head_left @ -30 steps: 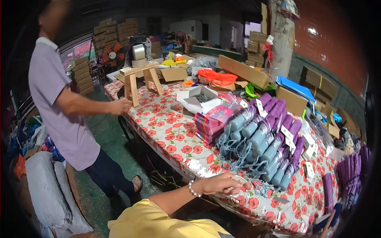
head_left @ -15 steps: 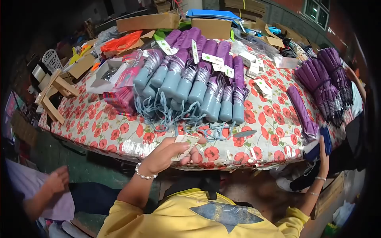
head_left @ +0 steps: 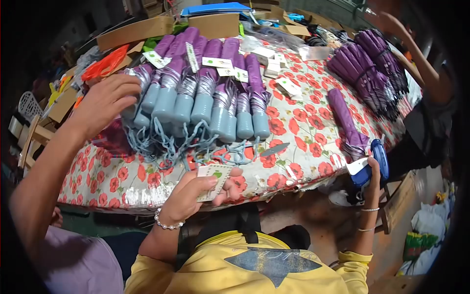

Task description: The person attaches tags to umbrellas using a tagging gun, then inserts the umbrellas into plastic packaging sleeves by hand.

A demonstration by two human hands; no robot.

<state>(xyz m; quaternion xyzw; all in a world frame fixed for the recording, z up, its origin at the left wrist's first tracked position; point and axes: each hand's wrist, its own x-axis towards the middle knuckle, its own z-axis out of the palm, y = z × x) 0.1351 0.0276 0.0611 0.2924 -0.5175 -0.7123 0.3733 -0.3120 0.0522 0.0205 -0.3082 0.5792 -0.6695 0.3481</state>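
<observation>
My left hand is closed around a small stack of white card tags with green print, held just in front of the table edge. At the table's right front, my right hand grips a dark blue stapler-like tool; its exact kind is partly hidden by my fingers. A white tag shows beside that tool, against the end of a single folded purple umbrella. Several purple umbrellas with grey-blue handles lie piled beyond my left hand, some with tags on them.
A co-worker's hand reaches over the pile's left side. Another person's arm is raised at the right, behind bundled purple umbrellas. A pointed grey blade-like piece, loose tags and small white boxes lie on the flowered tablecloth.
The view has swung to the right. The co-worker's hand at left has come up over the umbrellas. A white tag now shows at my right hand, and the person at right has raised an arm.
</observation>
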